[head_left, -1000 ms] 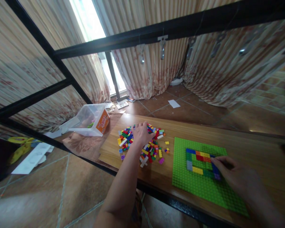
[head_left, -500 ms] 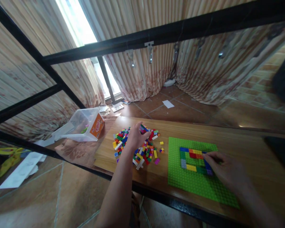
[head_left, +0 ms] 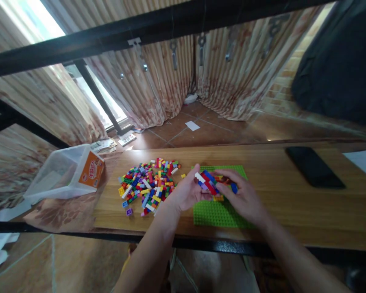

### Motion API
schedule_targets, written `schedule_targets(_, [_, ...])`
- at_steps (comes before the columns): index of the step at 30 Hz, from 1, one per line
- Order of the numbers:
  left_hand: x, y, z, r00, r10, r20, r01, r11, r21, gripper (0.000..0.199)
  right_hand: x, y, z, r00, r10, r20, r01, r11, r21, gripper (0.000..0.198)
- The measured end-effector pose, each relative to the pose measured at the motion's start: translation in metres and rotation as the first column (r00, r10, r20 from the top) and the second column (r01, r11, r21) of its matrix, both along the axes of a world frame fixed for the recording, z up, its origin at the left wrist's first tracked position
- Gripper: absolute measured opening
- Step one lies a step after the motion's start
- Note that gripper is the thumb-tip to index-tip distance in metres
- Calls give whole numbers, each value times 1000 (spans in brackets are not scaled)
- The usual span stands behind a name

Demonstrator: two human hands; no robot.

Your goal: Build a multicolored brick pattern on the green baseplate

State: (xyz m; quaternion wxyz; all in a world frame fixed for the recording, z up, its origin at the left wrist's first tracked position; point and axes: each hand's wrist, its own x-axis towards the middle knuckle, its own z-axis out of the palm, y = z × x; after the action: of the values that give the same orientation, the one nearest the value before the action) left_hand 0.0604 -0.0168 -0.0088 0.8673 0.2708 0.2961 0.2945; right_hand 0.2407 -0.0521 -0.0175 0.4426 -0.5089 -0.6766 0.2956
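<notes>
My left hand [head_left: 184,191] is over the left part of the green baseplate [head_left: 215,215], palm turned up, with several building bricks [head_left: 208,182] in it, white, red and blue among them. From the other side my right hand [head_left: 242,195] meets these bricks, its thumb and index finger closed around their right end. Below and behind the right fingers, a low structure of coloured bricks [head_left: 234,187] on the baseplate shows only in part. To the left of my left hand, a loose pile of mixed bricks [head_left: 149,183] lies on the wooden table [head_left: 280,215].
A black phone-like slab [head_left: 314,167] lies on the table's right part, with a white sheet [head_left: 362,162] at the far right edge. Left of the table is a clear plastic bin [head_left: 61,171] with an orange label. A dark metal bar [head_left: 158,30] crosses above the far side.
My left hand has left the pile and moved right over the baseplate, now with bricks in it. My right hand has come off the structure to meet it. The view has turned right.
</notes>
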Motion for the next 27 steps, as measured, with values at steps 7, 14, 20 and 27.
schedule_targets(7, [16,-7,-7,992,-54,-112,59,997,49,82,-9,-5,3,965,9,-264,-74,968,-239,28])
schedule_targets(14, [29,-9,-13,955,146,-259,-128,988,84,80,-13,2,-11,949,-150,-279,80,966,-247,31])
schedule_targets(20, [33,-13,-12,928,270,-256,-192,937,291,53,-12,4,-13,935,-216,-282,139,953,-269,36])
schedule_targets(27, [30,-12,-7,952,233,-199,-168,940,298,39,-11,4,-4,874,-272,-403,121,924,-362,36])
